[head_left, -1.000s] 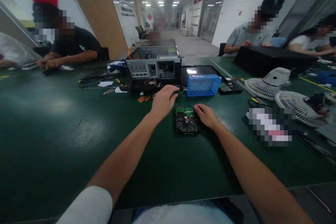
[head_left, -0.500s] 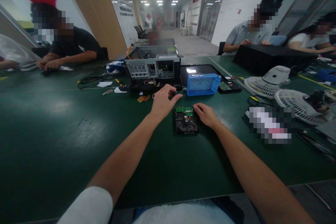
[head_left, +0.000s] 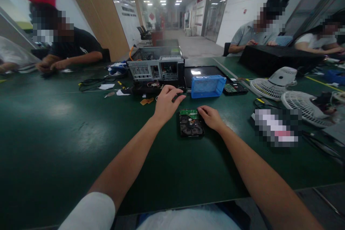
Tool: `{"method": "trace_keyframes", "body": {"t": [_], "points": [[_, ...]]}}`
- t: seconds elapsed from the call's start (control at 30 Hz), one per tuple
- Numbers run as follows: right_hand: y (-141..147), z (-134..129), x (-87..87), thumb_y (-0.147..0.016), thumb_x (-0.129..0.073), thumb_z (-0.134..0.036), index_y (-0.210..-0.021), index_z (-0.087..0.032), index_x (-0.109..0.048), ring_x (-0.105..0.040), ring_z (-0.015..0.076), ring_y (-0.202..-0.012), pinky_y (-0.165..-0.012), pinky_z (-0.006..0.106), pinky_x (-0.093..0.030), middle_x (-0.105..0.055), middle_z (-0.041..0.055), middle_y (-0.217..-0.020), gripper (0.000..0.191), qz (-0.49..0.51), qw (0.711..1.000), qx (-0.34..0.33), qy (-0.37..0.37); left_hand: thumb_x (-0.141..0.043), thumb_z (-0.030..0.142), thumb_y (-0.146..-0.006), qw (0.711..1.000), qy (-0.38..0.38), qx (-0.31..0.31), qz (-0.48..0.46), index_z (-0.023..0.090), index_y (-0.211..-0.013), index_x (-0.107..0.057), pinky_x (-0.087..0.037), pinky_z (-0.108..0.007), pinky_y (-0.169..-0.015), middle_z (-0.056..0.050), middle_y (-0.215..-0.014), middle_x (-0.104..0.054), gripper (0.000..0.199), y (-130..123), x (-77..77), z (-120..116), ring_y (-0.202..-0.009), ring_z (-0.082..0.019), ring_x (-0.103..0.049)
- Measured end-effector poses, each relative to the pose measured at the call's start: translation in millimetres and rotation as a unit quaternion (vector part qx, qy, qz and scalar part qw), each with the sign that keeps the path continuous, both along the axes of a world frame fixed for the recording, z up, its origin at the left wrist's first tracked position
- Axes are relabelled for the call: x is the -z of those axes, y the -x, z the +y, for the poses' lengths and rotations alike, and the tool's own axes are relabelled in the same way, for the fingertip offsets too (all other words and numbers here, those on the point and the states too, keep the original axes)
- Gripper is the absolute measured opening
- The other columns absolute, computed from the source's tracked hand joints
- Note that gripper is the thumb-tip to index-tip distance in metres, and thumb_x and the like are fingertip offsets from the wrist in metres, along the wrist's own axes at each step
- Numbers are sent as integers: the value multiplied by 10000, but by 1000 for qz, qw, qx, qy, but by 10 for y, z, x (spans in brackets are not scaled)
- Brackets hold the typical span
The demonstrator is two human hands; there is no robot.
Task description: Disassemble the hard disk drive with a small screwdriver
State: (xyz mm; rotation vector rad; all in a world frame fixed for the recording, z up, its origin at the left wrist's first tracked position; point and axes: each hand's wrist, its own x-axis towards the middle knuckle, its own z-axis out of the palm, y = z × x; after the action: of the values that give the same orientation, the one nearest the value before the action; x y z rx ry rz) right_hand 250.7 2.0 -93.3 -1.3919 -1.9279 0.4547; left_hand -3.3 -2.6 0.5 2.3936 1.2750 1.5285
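A hard drive point(head_left: 191, 125) lies flat on the green table, its green circuit board and black underside facing up. My right hand point(head_left: 211, 118) rests at the drive's upper right corner, thumb and fingers closed on that edge. Above and left of the drive, my left hand point(head_left: 167, 102) hovers with thumb and forefinger curved apart, and I see nothing between them. Behind my hands a blue plastic bin point(head_left: 208, 87) stands tipped on its side, its hollow facing me. An opened computer case point(head_left: 153, 70) lies just beyond my left hand.
Another drive with a green board point(head_left: 235, 89) lies right of the bin, before a dark flat panel point(head_left: 207, 71). White fan parts point(head_left: 269, 88) stand at right. Cables point(head_left: 93, 84), paper scraps point(head_left: 123, 92) and orange pieces point(head_left: 147, 101) lie at left. Co-workers sit on both sides.
The fingertips of my left hand have come slightly closer to its thumb. The right hand and the hard drive stay put. At far left, a co-worker's hands have shifted a little.
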Motion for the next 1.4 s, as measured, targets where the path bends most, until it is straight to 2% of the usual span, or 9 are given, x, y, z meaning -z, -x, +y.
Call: {"method": "trace_keyframes", "body": {"t": [0.1,0.37,0.7,0.9,1.07,1.17,1.4], "points": [[2,-4,5,-993,-465,-487,-1006,-223,-720,-660,217,-880,-749,300,-471,-746,57,-992,368,-1,1000,6,0,-650,235,-927,1000,-24,-6,4,226,-1034,-719,-555,-319,-824,-48,-1034,-619,128,10,-1,12,-921,-176,-627],[-4,-8,-2,-990,-473,-483,-989,-218,-726,-660,209,-849,-744,302,-459,-748,51,-967,366,2,1000,14,-5,-533,109,-940,999,-29,30,32,198,-1066,-674,-528,-389,-985,-67,-1121,-699,209,18,-34,10,-1079,-204,-651],[-9,-9,16,-986,-486,-471,-995,-223,-725,-660,206,-824,-734,309,-453,-746,44,-938,344,0,1000,18,-10,-634,200,-916,999,-12,32,-18,195,-1017,-639,-595,-333,-828,-63,-1079,-656,101,-21,9,13,-991,-191,-649],[3,-21,4,-975,-501,-471,-1001,-225,-728,-662,209,-821,-729,311,-461,-748,49,-945,335,8,1000,15,-8,-736,282,-864,998,15,41,-39,207,-1006,-612,-608,-337,-795,-48,-1062,-643,202,-17,27,25,-943,-184,-651],[2,-22,9,-972,-505,-477,-991,-229,-731,-659,207,-811,-719,308,-459,-749,45,-936,337,6,1000,19,-4,-648,177,-894,999,7,34,-18,206,-1022,-594,-598,-343,-817,-56,-1066,-635,141,-3,22,33,-955,-186,-636],[-3,-21,14,-975,-491,-488,-981,-228,-732,-658,207,-812,-713,304,-460,-746,44,-911,355,5,1000,18,-4,-596,141,-900,999,16,29,-3,212,-1084,-591,-596,-352,-829,-68,-1095,-622,198,1,26,37,-972,-192,-631],[0,-28,2,-969,-497,-490,-993,-226,-732,-660,212,-840,-732,308,-469,-750,50,-954,354,9,1000,17,-8,-639,239,-917,999,37,18,17,224,-1078,-612,-584,-326,-804,-55,-1105,-615,164,21,-12,25,-964,-189,-622]]}}
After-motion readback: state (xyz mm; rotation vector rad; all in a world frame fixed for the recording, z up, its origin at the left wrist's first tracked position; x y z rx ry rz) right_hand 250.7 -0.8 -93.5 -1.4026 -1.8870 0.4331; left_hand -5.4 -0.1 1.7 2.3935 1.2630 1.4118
